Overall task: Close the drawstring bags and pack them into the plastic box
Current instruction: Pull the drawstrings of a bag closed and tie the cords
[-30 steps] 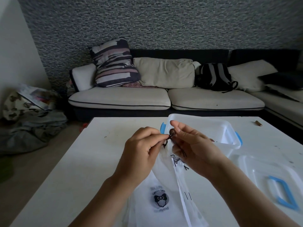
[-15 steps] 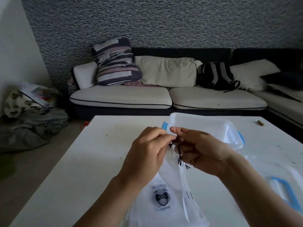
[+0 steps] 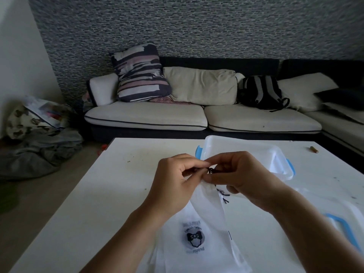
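In front of me the thin white drawstring bag (image 3: 199, 229), printed with a round black bow-tie emblem, hangs from its gathered mouth down to the white bench (image 3: 110, 194), its lower part lying flat on a small pile of similar white bags at the near edge. The black drawstring cord (image 3: 211, 170) is bunched at the bag's mouth, right between my two hands. My left hand (image 3: 177, 184) has its fingers curled, thumb and forefinger pinching the cord at the neck of the bag. My right hand (image 3: 242, 180) meets it from the other side, its fingers curled as well and pinching the same cord; loose black cord ends dangle just below that hand.

Just behind my hands stands the clear plastic box with blue side latches (image 3: 275, 154), open-topped; I cannot tell what is inside it. To the right, on the bench, lies the clear plastic lid with a blue handle (image 3: 338, 223), partly hidden by my right forearm. A small brown stub (image 3: 314, 149) lies near the far right edge of the bench.

Beyond the bench is a cream-cushioned sofa on a dark base (image 3: 177, 119), carrying a striped cushion (image 3: 140, 73) and a black and grey backpack (image 3: 262, 91). A heap of cloth (image 3: 39, 150) lies on the floor at left.
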{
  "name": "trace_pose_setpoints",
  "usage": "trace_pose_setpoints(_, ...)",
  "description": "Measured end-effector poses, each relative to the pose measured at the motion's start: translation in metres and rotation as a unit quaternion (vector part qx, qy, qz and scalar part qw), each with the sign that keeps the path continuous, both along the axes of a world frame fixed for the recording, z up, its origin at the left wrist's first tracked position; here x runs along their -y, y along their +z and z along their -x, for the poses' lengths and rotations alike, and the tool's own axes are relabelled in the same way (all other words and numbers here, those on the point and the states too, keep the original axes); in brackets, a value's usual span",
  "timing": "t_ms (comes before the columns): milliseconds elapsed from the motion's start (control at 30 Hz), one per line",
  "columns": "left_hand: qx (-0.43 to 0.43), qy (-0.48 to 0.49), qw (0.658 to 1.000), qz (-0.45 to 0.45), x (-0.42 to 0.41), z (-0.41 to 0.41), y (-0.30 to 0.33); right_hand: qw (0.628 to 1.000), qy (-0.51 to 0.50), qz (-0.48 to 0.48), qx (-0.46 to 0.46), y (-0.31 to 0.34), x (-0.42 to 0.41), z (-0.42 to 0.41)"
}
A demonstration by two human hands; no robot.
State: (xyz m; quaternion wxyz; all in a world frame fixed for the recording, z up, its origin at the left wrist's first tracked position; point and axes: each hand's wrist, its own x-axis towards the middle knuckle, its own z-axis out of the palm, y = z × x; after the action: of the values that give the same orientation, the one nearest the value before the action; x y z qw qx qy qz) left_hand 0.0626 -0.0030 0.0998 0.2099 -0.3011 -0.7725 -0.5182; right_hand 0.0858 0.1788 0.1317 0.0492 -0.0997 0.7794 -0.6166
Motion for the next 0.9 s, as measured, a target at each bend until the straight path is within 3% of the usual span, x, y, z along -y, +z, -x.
trace_pose_setpoints(133, 0.135, -0.006, 0.990, -0.048, 0.003, -0.002, 0.004, 0.994, -0.034, -0.067, -0.083, 0.002, 0.002, 0.000)
trace_pose_setpoints(267, 0.260, -0.040, 0.956, -0.133, 0.007, -0.001, 0.008, 0.986, -0.025, -0.105, -0.125, 0.002, 0.002, -0.001)
trace_pose_setpoints(400, 0.291, -0.072, 0.945, -0.131, 0.010, 0.001, 0.009, 0.946, -0.031, -0.233, -0.225, -0.005, -0.002, 0.003)
trace_pose_setpoints(467, 0.289, -0.090, 0.946, -0.116, 0.012, 0.002, 0.008, 0.939, -0.036, -0.234, -0.249, -0.010, -0.002, 0.005)
trace_pose_setpoints(667, 0.226, -0.077, 0.965, -0.112, 0.017, 0.004, 0.007, 0.994, -0.037, 0.021, -0.097, -0.020, 0.007, 0.006)
trace_pose_setpoints(800, 0.145, -0.029, 0.987, -0.059, 0.016, 0.005, 0.000, 0.986, -0.011, 0.164, -0.011, -0.023, 0.014, 0.008)
trace_pose_setpoints(900, 0.133, -0.033, 0.989, -0.051, 0.015, 0.002, 0.000, 0.978, -0.009, 0.207, 0.022, -0.022, 0.012, 0.010)
